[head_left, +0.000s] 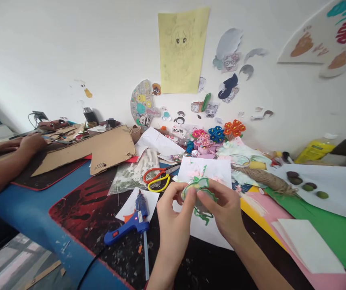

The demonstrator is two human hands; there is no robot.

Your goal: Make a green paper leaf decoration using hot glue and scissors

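Note:
Between both hands, over a white paper sheet (pixel 212 237), is a small green-and-white craft piece (pixel 203 182) with wavy green edging. My left hand (pixel 174 215) pinches its left side, the thumb pressed on the front. My right hand (pixel 228 205) grips the right side with thumb and fingers. Green strips dangle below it; the fingers cover much of the piece, so its exact kind is unclear. A blue glue gun (pixel 129 228) with a glue stick in its back lies left of my hands. Scissors (pixel 157 178) with red and yellow handles rest just beyond.
A co-worker's arm (pixel 12 161) rests at the far left by cut cardboard (pixel 112 149). Yarn-like flowers (pixel 217 135) stand at the back. A twine roll (pixel 268 180), coloured sheets (pixel 321 205) and a yellow bottle (pixel 315 150) are on the right. The glue gun's cord (pixel 88 268) runs toward the front edge.

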